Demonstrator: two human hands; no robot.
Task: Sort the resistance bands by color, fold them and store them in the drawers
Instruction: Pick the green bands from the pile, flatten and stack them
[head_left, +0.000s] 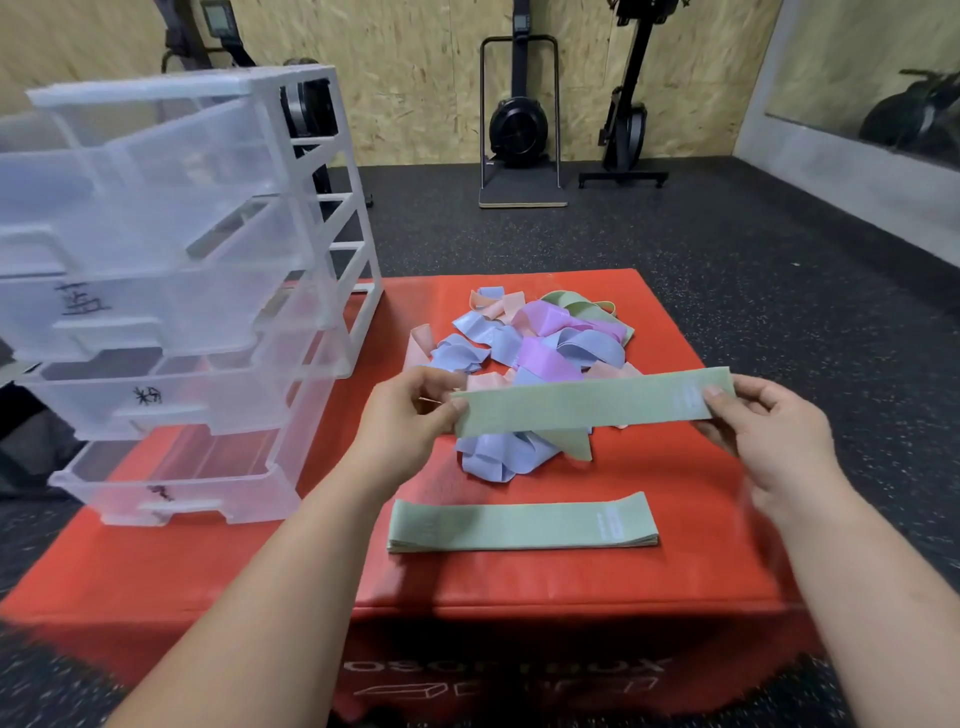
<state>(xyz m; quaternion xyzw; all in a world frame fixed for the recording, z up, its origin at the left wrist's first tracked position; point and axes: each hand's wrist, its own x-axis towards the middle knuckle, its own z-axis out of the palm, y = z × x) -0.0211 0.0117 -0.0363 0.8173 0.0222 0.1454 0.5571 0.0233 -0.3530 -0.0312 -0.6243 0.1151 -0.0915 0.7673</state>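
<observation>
While each hand pinches one end, left hand (410, 410) and right hand (763, 415) stretch green band (587, 408).

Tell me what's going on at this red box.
A person holds a green band flat between both hands, the left hand pinching one end and the right hand the other, above a pile of blue, purple, pink and green bands. A stack of flattened green bands lies on the red box nearer the person. The clear drawer unit stands at the left.
</observation>
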